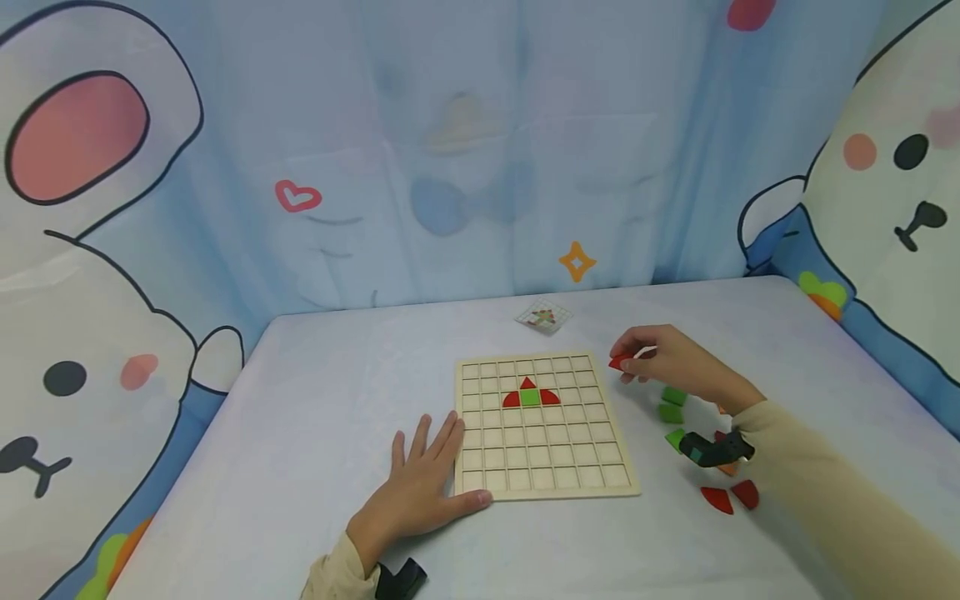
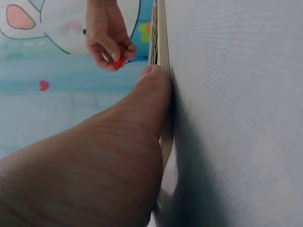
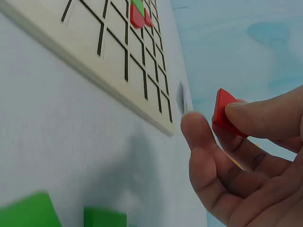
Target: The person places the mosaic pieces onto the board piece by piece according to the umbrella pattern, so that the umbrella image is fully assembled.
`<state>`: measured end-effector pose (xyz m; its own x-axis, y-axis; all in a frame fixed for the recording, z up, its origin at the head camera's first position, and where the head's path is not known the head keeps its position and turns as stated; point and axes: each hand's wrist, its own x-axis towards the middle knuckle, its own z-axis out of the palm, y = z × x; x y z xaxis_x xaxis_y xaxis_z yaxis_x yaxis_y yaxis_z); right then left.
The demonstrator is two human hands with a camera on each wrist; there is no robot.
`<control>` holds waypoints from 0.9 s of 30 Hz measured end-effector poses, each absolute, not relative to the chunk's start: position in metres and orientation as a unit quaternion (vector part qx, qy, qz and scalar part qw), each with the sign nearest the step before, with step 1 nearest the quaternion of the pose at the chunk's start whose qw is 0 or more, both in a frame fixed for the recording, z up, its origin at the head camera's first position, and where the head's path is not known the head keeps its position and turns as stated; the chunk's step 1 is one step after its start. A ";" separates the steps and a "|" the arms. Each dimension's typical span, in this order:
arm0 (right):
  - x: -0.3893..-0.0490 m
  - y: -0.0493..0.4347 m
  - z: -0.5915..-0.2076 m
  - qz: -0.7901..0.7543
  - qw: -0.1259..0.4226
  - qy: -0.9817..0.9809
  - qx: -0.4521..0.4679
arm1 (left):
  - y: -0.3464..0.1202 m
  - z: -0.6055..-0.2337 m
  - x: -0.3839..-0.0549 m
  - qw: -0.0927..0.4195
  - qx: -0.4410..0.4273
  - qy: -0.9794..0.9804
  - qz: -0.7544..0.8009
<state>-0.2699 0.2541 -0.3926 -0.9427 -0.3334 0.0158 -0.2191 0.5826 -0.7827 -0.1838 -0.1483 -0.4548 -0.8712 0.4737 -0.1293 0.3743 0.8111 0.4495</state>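
In the head view a pale gridded board point(image 1: 525, 467) lies on the table. Near its upper middle sit a green square tile point(image 1: 529, 397), a small red triangle point(image 1: 527, 383) above it and a red rounded tile point(image 1: 551, 397) on its right, with a matching one on its left. My left hand point(image 1: 420, 492) rests at the board's lower left, fingers straight along the left edge and thumb at the front edge. Raised beyond the board's right edge, my right hand point(image 1: 663, 360) pinches a small red tile point(image 3: 225, 111) between thumb and finger; the fingers partly cover its shape.
Right of the board lie green tiles point(image 1: 671, 413), red tiles point(image 1: 717, 500) and orange pieces point(image 1: 727, 470), some hidden under the right forearm. A small card with a coloured pattern point(image 1: 544, 317) lies behind the board. A printed curtain point(image 1: 465, 167) hangs behind the table.
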 end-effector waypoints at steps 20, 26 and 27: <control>-0.276 0.198 -0.397 -0.464 0.054 0.868 -0.171 | -0.149 -0.455 -0.184 0.119 0.223 0.944 0.215; -0.277 0.190 -0.404 -0.459 0.057 0.867 -0.184 | -0.149 -0.456 -0.185 0.121 0.220 0.945 0.211; -0.277 0.189 -0.405 -0.460 0.059 0.865 -0.190 | -0.149 -0.456 -0.185 0.121 0.220 0.945 0.211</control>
